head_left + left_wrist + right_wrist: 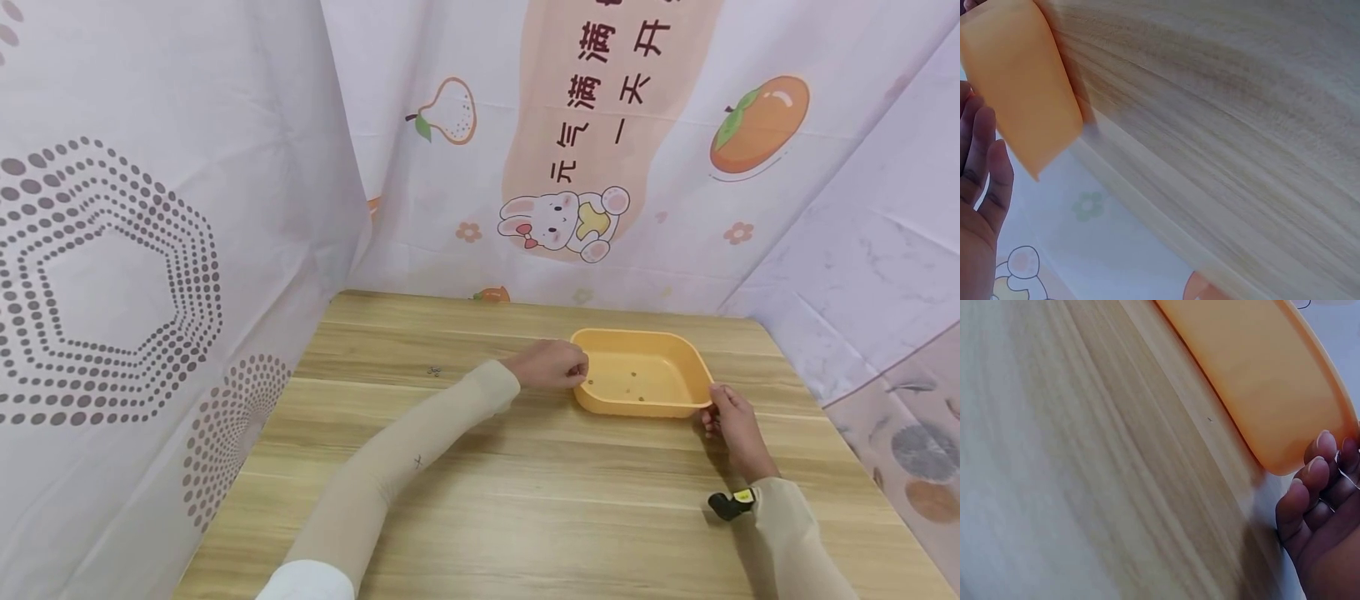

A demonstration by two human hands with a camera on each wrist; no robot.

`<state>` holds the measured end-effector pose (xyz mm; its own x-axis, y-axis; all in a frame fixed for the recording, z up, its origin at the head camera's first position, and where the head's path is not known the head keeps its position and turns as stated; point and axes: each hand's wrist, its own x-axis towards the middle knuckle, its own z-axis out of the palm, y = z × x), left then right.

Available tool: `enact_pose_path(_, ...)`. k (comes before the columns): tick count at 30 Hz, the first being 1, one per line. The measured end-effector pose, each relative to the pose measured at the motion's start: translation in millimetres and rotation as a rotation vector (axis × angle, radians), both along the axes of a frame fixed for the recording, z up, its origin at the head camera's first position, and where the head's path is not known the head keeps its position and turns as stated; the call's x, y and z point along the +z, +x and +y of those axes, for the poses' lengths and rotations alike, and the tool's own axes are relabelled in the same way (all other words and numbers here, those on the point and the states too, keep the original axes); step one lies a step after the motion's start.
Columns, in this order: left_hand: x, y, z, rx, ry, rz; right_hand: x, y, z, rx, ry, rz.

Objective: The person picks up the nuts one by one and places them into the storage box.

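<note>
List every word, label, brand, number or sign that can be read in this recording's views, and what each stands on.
"元气满满", its next character cut off at the top: back curtain.
"一天开", next character likewise cut off: same curtain.
Yellow label on the black device by the right wrist: too small to read.
Dark mark on the left sleeve: too small to tell.
Tray: no text visible.
</note>
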<state>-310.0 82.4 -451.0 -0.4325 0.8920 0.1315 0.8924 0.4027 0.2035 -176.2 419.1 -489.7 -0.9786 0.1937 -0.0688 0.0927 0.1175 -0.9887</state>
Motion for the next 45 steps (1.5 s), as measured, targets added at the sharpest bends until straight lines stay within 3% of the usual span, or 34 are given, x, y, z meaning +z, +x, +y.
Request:
enact_pose_path(7,-3.8,-0.9,-14.5,0.013,0.061,-0.001,-20.2,-8.2,11,-0.008,0.016,0.015)
enact_pose_path(13,-6.9,-8.4,-36.6,0.017,0.063,-0.052,-20.6,-11.8,13,-0.006,0.0,-0.002)
enact_pose_path(21,-19.3,-14.2,-67.4,0.062,0.061,-0.032,-22.5,-12.5,13,0.005,-0.038,0.013)
enact_pose_path(32,-24.3,-6.5,-110.2,0.126,0.031,-0.1,-21.2,-8.2,9,-0.005,-0.06,0.029)
enact_pose_path(45,-29.2,-7.9,-161.5,0.194,0.054,-0.084,-18.1,-6.9,14,0.012,-0.092,0.009)
